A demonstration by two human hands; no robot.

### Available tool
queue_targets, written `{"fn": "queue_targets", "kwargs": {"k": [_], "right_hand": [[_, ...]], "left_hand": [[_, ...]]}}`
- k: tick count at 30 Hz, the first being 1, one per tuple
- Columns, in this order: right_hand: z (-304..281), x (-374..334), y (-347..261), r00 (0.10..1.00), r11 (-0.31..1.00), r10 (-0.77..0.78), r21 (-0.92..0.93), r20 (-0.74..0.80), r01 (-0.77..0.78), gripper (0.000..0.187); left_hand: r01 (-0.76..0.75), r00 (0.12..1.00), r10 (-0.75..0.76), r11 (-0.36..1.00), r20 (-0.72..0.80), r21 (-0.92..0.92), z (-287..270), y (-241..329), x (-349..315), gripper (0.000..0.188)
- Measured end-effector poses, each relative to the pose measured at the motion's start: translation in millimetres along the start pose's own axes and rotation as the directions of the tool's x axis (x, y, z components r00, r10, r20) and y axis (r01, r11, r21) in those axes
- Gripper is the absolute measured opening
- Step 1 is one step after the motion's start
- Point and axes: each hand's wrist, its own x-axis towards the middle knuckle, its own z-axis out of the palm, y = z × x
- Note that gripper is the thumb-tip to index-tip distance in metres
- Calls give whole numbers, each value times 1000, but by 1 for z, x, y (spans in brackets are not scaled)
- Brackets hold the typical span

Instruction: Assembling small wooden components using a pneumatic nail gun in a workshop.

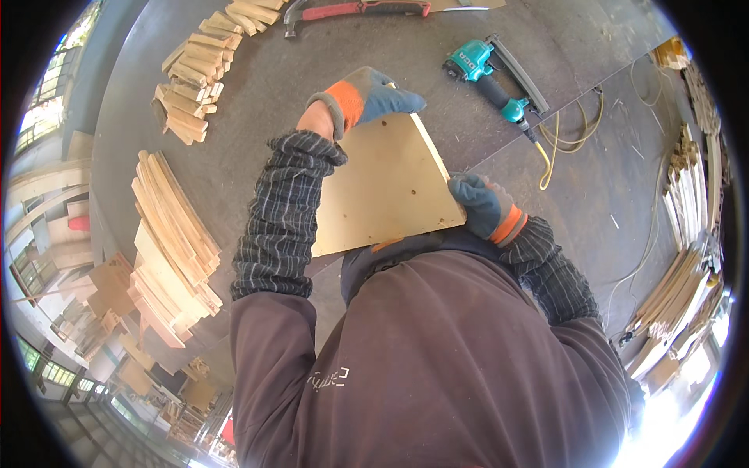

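Observation:
A pale, square-cornered wooden board (386, 183) with a few small dark spots is held close in front of my body, over the dark table. At its far edge is my left hand (373, 95), in a blue-grey and orange work glove, with the fingers closed over the edge. My right hand (482, 207), gloved alike, grips the board's right edge close to the near corner. Both hands' fingertips are partly hidden by the board or the gloves.
Beyond the board lie a red-handled claw hammer (363, 9) and a teal nail gun (473, 60) with a yellow air hose (544, 168). Short wood blocks (203, 66) and stacked long slats (175, 234) lie leftward. More wood strips (686, 195) are piled at the right.

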Motion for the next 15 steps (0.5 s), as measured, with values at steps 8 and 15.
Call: {"fn": "queue_targets", "kwargs": {"k": [8, 15], "right_hand": [[8, -3, -4, 998, 1000, 26, 12, -55, -25, 52], [13, -7, -6, 998, 998, 40, 51, -48, -38, 49]], "left_hand": [[-10, 1000, 10, 1000, -2, 24, 5, -7, 7, 45], [-25, 999, 26, 999, 42, -25, 6, -4, 6, 41]]}}
